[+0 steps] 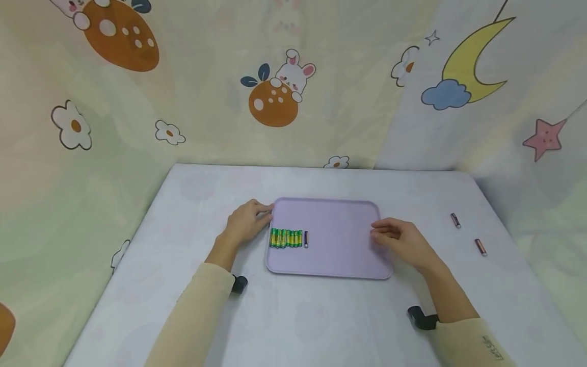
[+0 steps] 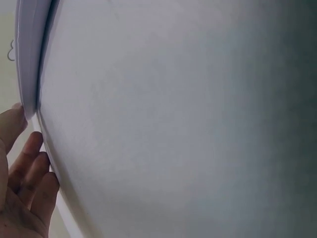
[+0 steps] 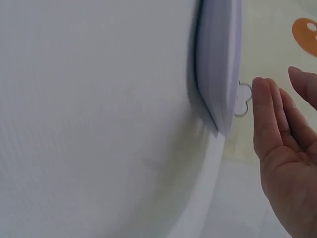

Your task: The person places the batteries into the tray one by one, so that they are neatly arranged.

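A lilac tray (image 1: 339, 239) lies flat on the table between the two hands. On its left part stands a row of several green batteries (image 1: 285, 238), side by side, with a single dark battery (image 1: 306, 239) just right of them. My left hand (image 1: 247, 223) is at the tray's upper left edge, fingertips right at the rim, the other fingers loosely bent in the left wrist view. Over the tray's right edge is my right hand (image 1: 401, 239), its fingers (image 3: 267, 114) fairly straight and the thumb apart, holding nothing.
Two dark batteries with copper-coloured ends, an upper one (image 1: 455, 220) and a lower one (image 1: 480, 247), lie on the white-covered table (image 1: 312, 321) to the right. A cartoon-printed cloth (image 1: 206, 76) hangs behind the table's far edge.
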